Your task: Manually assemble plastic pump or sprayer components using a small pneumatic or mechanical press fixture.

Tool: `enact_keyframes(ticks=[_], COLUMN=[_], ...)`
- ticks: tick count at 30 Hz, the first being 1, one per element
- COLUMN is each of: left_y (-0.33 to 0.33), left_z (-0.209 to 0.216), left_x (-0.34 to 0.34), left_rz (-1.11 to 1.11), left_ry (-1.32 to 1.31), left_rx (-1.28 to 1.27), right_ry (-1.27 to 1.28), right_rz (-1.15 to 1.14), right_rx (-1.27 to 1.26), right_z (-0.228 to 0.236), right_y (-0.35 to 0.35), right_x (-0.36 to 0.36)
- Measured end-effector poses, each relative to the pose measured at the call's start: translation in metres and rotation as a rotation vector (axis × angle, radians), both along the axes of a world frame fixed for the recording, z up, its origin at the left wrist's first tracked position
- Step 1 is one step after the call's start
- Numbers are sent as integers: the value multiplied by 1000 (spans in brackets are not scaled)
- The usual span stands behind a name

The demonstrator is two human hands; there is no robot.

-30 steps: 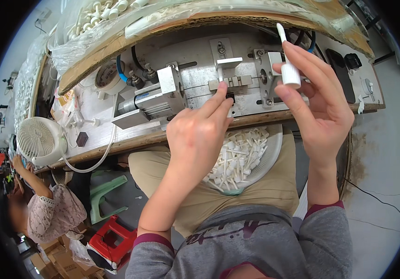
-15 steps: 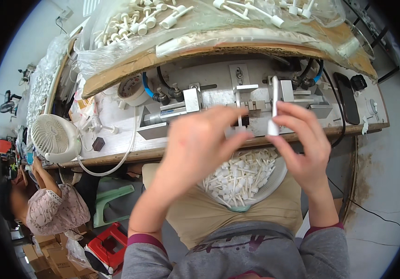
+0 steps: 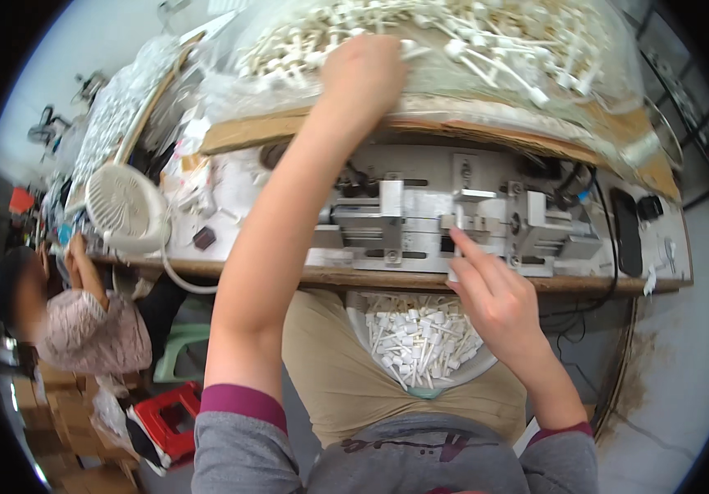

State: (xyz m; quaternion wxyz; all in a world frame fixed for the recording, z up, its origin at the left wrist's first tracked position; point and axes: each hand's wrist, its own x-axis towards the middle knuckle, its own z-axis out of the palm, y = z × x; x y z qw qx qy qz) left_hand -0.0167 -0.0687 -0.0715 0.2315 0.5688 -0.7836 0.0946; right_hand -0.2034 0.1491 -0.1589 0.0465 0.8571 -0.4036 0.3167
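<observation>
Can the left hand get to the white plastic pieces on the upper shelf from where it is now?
Probably yes: the left hand already lies on the heap of white plastic pieces, and nothing covers them.

Clear plastic bag (image 3: 470, 74) of white parts at top, brown cardboard boxes (image 3: 50, 395) at lower left

Head-worn fisheye; steeply down; workbench (image 3: 420, 280) near

A matt grey metal fixture (image 3: 453, 226) sits on a worn wooden worktop (image 3: 486, 282); smooth white plastic parts (image 3: 453, 37) lie heaped on crinkled, glossy clear plastic sheeting (image 3: 618, 123).
</observation>
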Motion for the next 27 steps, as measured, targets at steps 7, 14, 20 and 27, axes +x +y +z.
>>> enact_keyframes(ticks=[7,14,20,27], left_y=[2,12,73,126], left_z=[-8,-20,0,-9], left_x=[-10,-10,-6,-5], left_rz=[-98,-181,-365,-520], left_ry=[90,340,557,729], left_rx=[-84,-279,-225,-154], right_ry=[-33,2,6,96], right_rz=[-15,-58,-105,-133], right_rx=[65,66,144,196], right_z=[-8,-9,-4,2], right_y=[3,-6,-7,-8], right_x=[-4,1,-1,-3])
